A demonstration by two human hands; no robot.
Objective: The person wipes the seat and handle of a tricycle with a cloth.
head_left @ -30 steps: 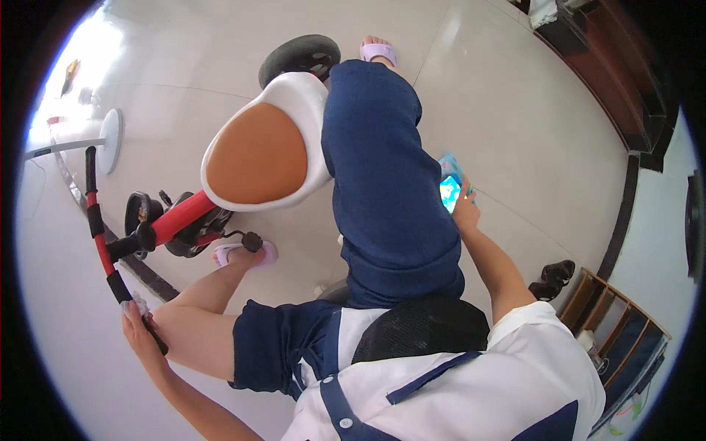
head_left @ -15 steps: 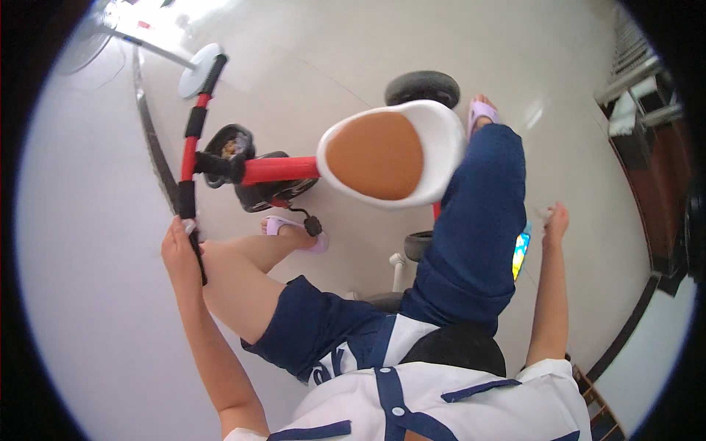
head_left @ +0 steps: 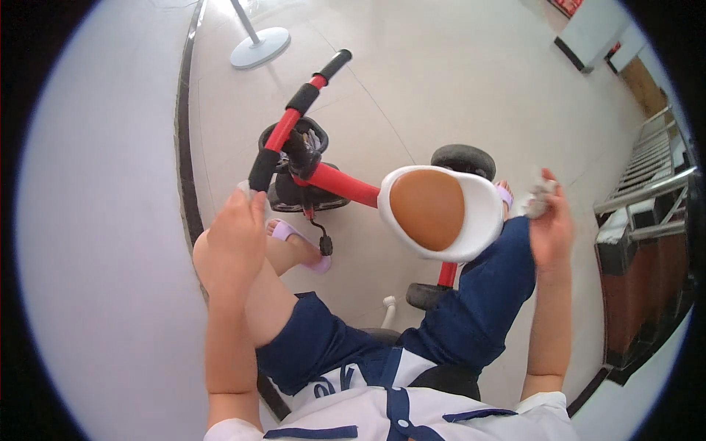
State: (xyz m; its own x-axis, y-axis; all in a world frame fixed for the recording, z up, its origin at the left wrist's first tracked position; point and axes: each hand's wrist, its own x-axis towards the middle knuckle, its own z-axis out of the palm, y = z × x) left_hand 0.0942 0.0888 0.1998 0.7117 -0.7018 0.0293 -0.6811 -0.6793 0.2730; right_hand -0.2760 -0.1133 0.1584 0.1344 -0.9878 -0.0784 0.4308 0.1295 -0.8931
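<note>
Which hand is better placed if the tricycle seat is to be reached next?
Right, probably. In this view the right hand, holding a pale crumpled wad, appears nearer the tricycle seat; the left hand is farther off, at the near end of the handlebar.

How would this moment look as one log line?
Left hand: at handlebar, grip unclear; right hand: grip on crumpled whitish wad; tricycle: brown-and-white seat

The left forearm (head_left: 226, 345) extends forward, left hand (head_left: 237, 239) closed with fingers bent. The right forearm (head_left: 550, 323) is raised forward, right hand (head_left: 553, 234) positioned with fingers curled inward.
</note>
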